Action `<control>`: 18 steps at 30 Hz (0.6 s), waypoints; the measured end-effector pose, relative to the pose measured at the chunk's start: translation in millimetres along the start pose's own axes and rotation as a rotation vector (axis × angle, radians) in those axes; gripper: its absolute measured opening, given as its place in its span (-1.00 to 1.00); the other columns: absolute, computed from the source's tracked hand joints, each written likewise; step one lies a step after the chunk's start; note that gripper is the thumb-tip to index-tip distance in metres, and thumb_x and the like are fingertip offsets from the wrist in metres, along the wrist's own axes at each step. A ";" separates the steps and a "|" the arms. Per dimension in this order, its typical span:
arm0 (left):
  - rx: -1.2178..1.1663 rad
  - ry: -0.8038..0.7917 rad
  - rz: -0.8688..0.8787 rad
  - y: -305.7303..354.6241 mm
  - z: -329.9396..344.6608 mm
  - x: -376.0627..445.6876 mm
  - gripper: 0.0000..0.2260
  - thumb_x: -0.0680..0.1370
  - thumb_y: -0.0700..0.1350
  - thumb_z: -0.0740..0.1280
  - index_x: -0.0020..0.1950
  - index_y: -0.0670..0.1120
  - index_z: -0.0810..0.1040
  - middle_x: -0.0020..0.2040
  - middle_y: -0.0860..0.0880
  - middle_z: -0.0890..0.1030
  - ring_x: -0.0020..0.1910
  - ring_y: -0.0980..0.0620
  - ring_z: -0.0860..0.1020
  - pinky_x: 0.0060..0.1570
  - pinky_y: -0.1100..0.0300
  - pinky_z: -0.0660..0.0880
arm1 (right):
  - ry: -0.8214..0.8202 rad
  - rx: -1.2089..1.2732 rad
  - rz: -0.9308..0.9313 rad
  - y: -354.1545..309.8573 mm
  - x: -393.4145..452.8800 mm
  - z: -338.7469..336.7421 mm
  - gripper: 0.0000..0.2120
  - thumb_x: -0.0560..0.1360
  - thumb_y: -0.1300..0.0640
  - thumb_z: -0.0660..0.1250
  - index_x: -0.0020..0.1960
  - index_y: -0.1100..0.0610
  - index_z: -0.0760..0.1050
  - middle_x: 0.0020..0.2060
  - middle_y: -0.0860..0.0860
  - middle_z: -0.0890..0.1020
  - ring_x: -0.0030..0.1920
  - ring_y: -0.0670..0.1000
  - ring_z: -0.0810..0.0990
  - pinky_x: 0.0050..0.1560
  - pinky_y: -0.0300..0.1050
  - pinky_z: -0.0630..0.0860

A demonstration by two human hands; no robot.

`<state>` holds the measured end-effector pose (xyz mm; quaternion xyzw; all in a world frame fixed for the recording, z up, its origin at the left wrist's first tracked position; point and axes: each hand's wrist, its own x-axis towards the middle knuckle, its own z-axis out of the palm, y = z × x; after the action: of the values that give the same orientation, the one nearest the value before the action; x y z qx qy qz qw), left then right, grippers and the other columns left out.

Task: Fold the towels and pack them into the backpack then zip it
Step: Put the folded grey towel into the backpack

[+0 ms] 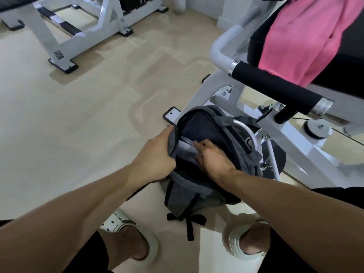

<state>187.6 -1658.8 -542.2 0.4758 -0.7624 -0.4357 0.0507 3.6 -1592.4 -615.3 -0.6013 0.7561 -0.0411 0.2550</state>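
A grey backpack (189,192) stands on the floor between my feet, its main compartment unzipped and gaping. My left hand (157,154) grips the left edge of the opening and holds it apart. My right hand (212,156) reaches inside and rests, fingers flat, on a folded white towel (186,147) that shows in the opening. Whether the fingers grip the towel I cannot tell. A pink towel (303,36) hangs unfolded over the black seat of the machine at the upper right.
A white exercise machine with a black padded bar (275,89) stands right behind the backpack. Another white machine frame (78,36) sits at the upper left. Beige floor (78,125) spreads to the left. My feet wear white slippers (236,245).
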 end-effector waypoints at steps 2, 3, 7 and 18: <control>-0.029 0.007 -0.001 6.1 9.5 -4.4 -0.27 0.47 -0.25 0.31 0.59 0.09 0.17 0.03 -0.05 0.64 -0.13 -0.03 0.60 -0.31 0.37 0.41 | -0.013 -0.028 0.018 5.4 1.5 7.7 -0.47 0.68 0.17 0.15 0.63 0.10 0.16 0.39 0.14 0.37 0.33 0.24 0.44 0.36 0.05 0.39; -0.035 0.002 -0.012 8.5 14.5 -6.2 -0.25 0.48 -0.23 0.31 0.61 0.09 0.10 0.00 -0.04 0.61 -0.19 0.02 0.56 -0.36 0.36 0.37 | -0.012 -0.036 0.026 7.9 2.0 10.0 -0.47 0.68 0.17 0.14 0.63 0.11 0.15 0.38 0.14 0.37 0.33 0.24 0.44 0.36 0.06 0.39; -0.055 -0.019 -0.051 6.8 21.0 -4.6 -0.24 0.56 -0.21 0.26 0.64 0.10 -0.06 0.14 -0.09 0.58 -0.06 -0.02 0.55 -0.24 0.30 0.43 | -0.045 -0.039 0.069 13.3 6.4 16.2 -0.46 0.69 0.15 0.13 0.64 0.16 0.12 0.41 0.15 0.33 0.36 0.23 0.40 0.39 0.05 0.36; -0.085 -0.003 -0.103 -0.9 11.7 1.4 -0.27 0.53 -0.20 0.25 0.64 0.10 0.03 0.31 -0.11 0.56 0.22 -0.15 0.55 0.26 -0.05 0.53 | -0.190 -0.025 0.214 9.1 13.4 31.7 -0.63 0.68 0.11 0.24 0.43 0.24 0.39 0.35 0.22 0.44 0.34 0.25 0.47 0.26 -0.01 0.41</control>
<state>181.7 -1652.8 -550.5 0.5110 -0.7179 -0.4704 0.0471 7.4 -1594.6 -650.6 -0.5215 0.7888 0.0529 0.3210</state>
